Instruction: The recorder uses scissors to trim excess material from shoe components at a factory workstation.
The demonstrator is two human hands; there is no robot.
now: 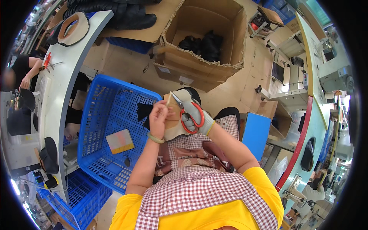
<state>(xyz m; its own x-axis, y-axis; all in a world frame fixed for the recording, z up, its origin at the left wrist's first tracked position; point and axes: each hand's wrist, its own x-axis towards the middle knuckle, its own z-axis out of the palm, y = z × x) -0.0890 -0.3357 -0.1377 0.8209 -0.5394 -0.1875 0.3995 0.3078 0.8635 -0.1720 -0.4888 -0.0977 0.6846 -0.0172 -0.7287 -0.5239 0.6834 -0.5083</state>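
My bare left hand [159, 118], with a bangle at its wrist, is closed in a pinch on a thin pale strip [169, 98]. My right hand [197, 115], in a grey-white glove, grips red-handled scissors [202, 117]. Their metal blades point up and left, close beside the strip. Below both hands, a tan and black shoe upper [175, 131] lies on my lap over the checked apron. Both hands partly cover it, so its full outline is hidden.
A blue plastic basket [86, 126] stands at my left, holding a small pale block [120, 141] and dark scraps. Ahead is a large cardboard box [191, 74] with black pieces inside. White worktables flank me, and a co-worker's hand [26, 82] is at the far left.
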